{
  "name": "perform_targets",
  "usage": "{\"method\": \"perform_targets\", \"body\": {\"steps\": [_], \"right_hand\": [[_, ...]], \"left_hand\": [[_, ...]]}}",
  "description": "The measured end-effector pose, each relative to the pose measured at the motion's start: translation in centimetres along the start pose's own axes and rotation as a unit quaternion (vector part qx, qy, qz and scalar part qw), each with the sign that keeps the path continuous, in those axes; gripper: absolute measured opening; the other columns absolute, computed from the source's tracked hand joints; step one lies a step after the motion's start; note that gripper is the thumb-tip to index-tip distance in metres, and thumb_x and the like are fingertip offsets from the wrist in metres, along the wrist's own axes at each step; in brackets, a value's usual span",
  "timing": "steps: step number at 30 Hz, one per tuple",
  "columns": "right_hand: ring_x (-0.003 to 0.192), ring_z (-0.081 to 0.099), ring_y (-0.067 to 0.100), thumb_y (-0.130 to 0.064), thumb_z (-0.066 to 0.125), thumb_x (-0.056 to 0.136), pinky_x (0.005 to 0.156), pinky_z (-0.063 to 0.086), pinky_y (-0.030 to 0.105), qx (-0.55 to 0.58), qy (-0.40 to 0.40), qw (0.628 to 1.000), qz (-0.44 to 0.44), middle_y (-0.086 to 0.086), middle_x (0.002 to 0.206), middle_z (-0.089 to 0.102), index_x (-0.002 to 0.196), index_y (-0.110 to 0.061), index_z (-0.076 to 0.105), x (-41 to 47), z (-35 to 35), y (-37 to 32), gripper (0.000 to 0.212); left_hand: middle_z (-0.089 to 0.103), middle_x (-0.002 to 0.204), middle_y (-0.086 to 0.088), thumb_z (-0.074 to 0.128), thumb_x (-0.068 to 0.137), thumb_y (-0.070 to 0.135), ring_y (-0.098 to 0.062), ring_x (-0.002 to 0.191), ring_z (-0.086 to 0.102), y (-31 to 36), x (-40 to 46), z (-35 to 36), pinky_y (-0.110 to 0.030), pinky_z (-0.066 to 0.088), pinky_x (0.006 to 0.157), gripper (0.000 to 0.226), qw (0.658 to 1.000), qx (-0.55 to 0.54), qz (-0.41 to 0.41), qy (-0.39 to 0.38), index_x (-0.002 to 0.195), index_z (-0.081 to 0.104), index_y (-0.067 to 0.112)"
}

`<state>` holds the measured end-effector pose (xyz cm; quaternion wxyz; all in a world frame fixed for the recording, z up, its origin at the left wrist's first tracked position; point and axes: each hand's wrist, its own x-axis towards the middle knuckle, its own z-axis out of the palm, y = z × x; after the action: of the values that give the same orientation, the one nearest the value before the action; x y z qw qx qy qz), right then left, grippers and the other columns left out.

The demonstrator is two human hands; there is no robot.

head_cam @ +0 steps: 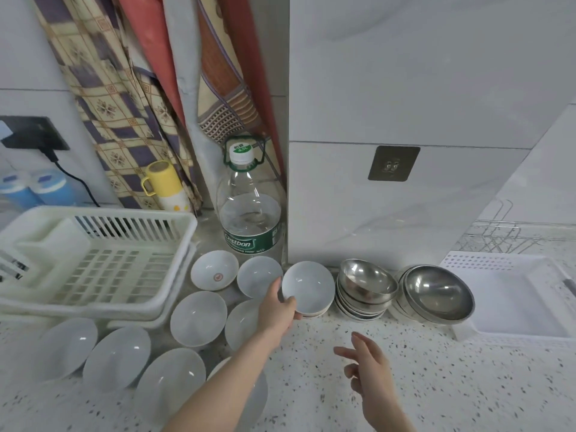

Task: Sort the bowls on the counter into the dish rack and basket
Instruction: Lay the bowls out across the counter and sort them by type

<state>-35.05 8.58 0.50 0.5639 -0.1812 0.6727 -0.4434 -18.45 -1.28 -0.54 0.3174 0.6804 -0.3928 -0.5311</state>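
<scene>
— Nearest the lens, at the bottom middle, the left forearm covers most of a white bowl (249, 397); only its edges show.

— And the left hand (277, 310)?

— Mid-frame, pinching the near rim of a white bowl (308, 288), thumb inside. That bowl tilts toward the camera on top of at least one more; how many lie under it I cannot tell.

— The right hand (367, 366)?

— Lower right of centre, above the speckled counter (436, 385), fingers spread loosely, holding nothing.

— Other bowls?

— Loose white bowls (199, 319) lie across the lower left, one partly behind the left wrist. Right of the held bowl stands a stack of steel bowls (364, 288), its top one tipped, then a second steel stack (436, 294) leaning on the white basket (511, 307), which the right edge cuts off.

— The rack?

— A white dish rack (93, 263) at the left, clipped by the frame edge. Behind it stand a yellow flask (165, 188) and a big water bottle (249, 219). A wire rack (498, 238) at far right is hard to make out.
</scene>
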Motion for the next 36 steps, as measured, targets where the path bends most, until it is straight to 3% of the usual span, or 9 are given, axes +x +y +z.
{"method": "perform_targets", "body": {"steps": [2,8,12,16,21,27,36], "right_hand": [[0.047,0.045,0.016,-0.024,0.053,0.099,0.043,0.028,0.024,-0.005,-0.008,1.000,0.000,0.008,0.082,0.077,0.120,-0.018,0.058,0.3,-0.2,-0.2,0.022],[0.046,0.045,0.015,-0.023,0.053,0.099,0.043,0.028,0.023,-0.019,-0.031,0.999,0.004,0.007,0.083,0.077,0.116,-0.017,0.060,0.7,-0.3,-0.6,0.020],[0.046,0.042,0.014,-0.023,0.054,0.097,0.040,0.026,0.021,-0.044,-0.057,0.997,0.030,0.006,0.081,0.077,0.109,-0.016,0.063,1.5,0.1,-1.5,0.016],[0.045,0.040,0.013,-0.021,0.052,0.097,0.037,0.024,0.020,-0.096,-0.075,0.992,0.037,0.007,0.078,0.077,0.106,-0.012,0.063,2.5,1.3,-2.2,0.017],[0.048,0.039,0.012,-0.035,0.047,0.100,0.036,0.025,0.019,-0.155,-0.088,0.983,0.037,0.009,0.086,0.074,0.113,-0.008,0.055,3.9,3.8,-2.6,0.031],[0.048,0.037,0.013,-0.032,0.047,0.098,0.039,0.029,0.021,-0.162,-0.073,0.982,0.060,0.011,0.086,0.073,0.111,-0.018,0.044,5.8,6.2,-2.6,0.019],[0.049,0.035,0.016,-0.010,0.045,0.093,0.043,0.029,0.024,-0.175,-0.016,0.983,0.060,0.009,0.070,0.058,0.102,0.002,0.061,7.3,7.7,-1.8,0.022]], "left_hand": [[0.064,0.116,-0.007,0.047,0.090,0.005,-0.015,0.060,0.072,0.0,0.0,0.3,-0.016,0.036,0.035,0.060,1.000,0.018,0.018,0.009,0.141,0.042,0.037],[0.062,0.117,-0.005,0.044,0.089,0.001,-0.022,0.064,0.074,0.6,-0.1,0.2,-0.014,0.036,0.035,0.059,0.999,0.035,0.020,0.016,0.137,0.045,0.035],[0.066,0.113,-0.016,0.040,0.091,0.000,-0.013,0.055,0.069,1.7,-0.9,-0.3,-0.018,0.031,0.035,0.056,1.000,0.015,-0.021,-0.007,0.133,0.042,0.037],[0.069,0.084,-0.021,0.040,0.094,-0.004,-0.008,0.039,0.058,2.0,-2.5,-1.9,-0.017,0.025,0.034,0.053,0.997,-0.067,-0.040,-0.028,0.125,0.040,0.038],[0.069,0.063,-0.016,0.040,0.092,-0.007,-0.007,0.038,0.050,1.3,-3.9,-4.4,-0.016,0.022,0.031,0.046,0.984,-0.177,-0.018,-0.023,0.127,0.049,0.022],[0.070,0.069,-0.018,0.044,0.093,-0.003,-0.007,0.041,0.052,-0.6,-5.4,-6.5,-0.016,0.025,0.030,0.043,0.968,-0.249,-0.018,0.016,0.114,0.057,0.033],[0.070,0.066,-0.020,0.044,0.093,-0.004,-0.008,0.039,0.050,-2.8,-7.0,-7.4,-0.017,0.024,0.030,0.042,0.958,-0.284,-0.033,0.031,0.113,0.056,0.030]]}}
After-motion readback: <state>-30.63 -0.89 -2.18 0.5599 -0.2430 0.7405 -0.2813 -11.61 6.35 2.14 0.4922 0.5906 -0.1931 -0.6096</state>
